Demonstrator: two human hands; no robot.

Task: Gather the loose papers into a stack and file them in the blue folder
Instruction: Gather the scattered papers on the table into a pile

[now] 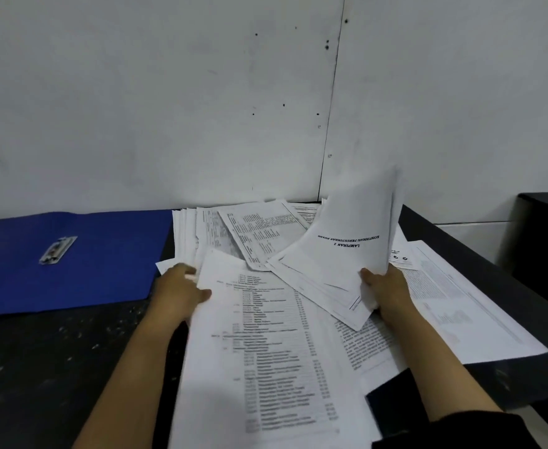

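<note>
**Both hands in the paper pile, blue folder lying open at the left**

The loose papers [267,335] lie in a fanned, overlapping heap on the right half of the dark, speckled tabletop [55,351]. Some lie askew, and one hangs over the right edge. The blue folder [81,270] lies flat on the left, against the wall [169,108], with its right edge just beside the heap. A small metal clip [58,250] sits on its smooth blue inner face.

The left hand [182,293] grips the left edge of a long sheet [266,319] printed with numbered, list-like lines, thumb on top. The right hand [385,290] pinches the lower edge of a few sheets, thumb in front. They are raised off the pile, and the top sheet [347,251] curves upward.

That top sheet reads "LAMPIRAN 1", upside down from this view; the line beneath it is too blurred to read. The print on the other pages is unreadable too.

A dark cabinet [547,241] stands at the far right. The wall is pale, with small dark holes and a vertical seam.
</note>
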